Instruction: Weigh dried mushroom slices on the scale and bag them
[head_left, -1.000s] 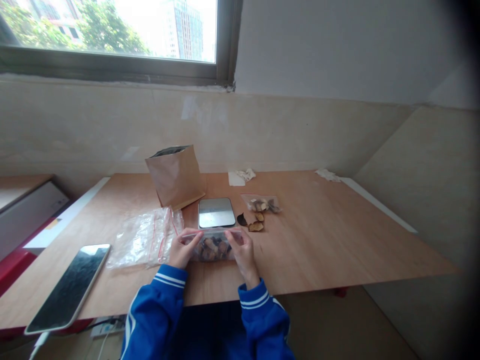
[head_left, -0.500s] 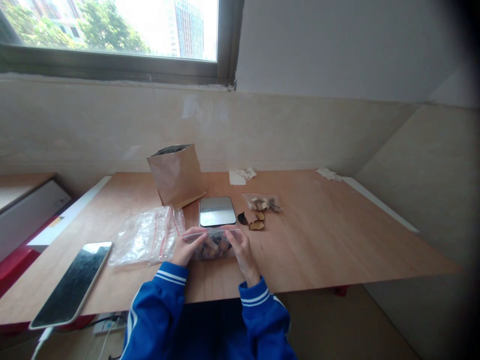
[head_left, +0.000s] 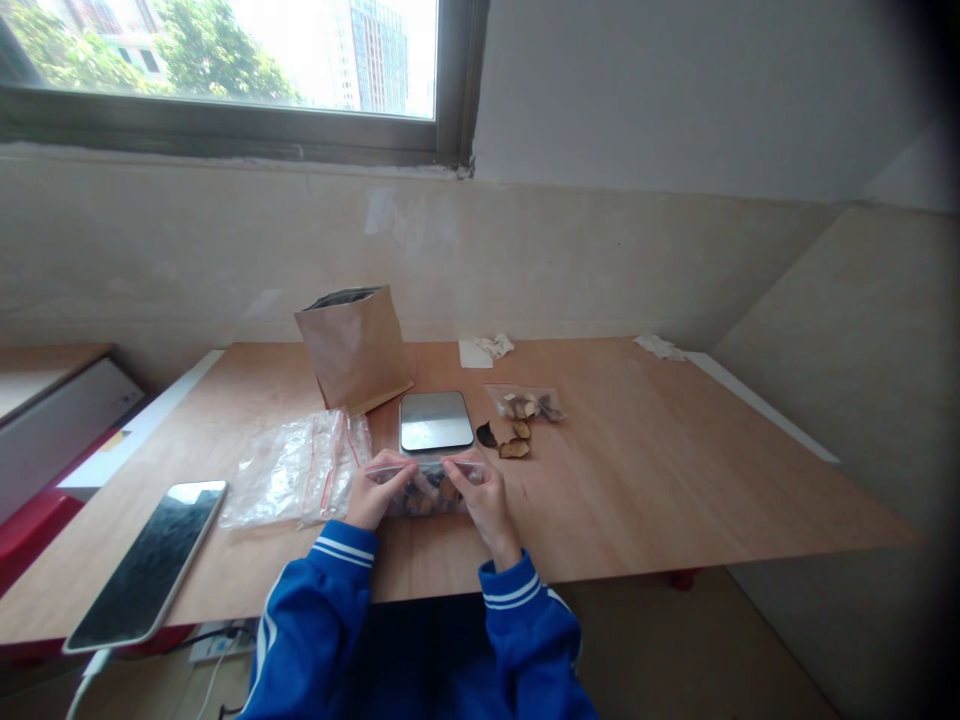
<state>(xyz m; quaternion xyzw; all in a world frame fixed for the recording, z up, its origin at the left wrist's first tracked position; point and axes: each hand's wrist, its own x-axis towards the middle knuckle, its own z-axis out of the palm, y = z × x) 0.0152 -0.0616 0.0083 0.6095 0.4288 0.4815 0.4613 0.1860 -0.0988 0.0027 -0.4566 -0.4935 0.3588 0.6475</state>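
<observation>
A small clear zip bag (head_left: 427,491) filled with brown dried pieces lies on the wooden table (head_left: 637,470) right in front of me. My left hand (head_left: 377,490) pinches its top left edge and my right hand (head_left: 480,495) pinches its top right edge, fingers pressed along the seal. Just behind the bag sits a small silver scale (head_left: 436,421). Both sleeves are blue with white stripes.
A pile of empty clear zip bags (head_left: 296,468) lies to the left, a phone (head_left: 146,562) further left near the table's edge. A brown paper bag (head_left: 354,346) stands behind. Another small filled bag (head_left: 527,405) and loose dried pieces (head_left: 512,448) lie right of the scale. Crumpled tissues (head_left: 491,347) sit at the back.
My two hands have drawn closer together along the top of the zip bag. The bag has stayed in the same place on the table.
</observation>
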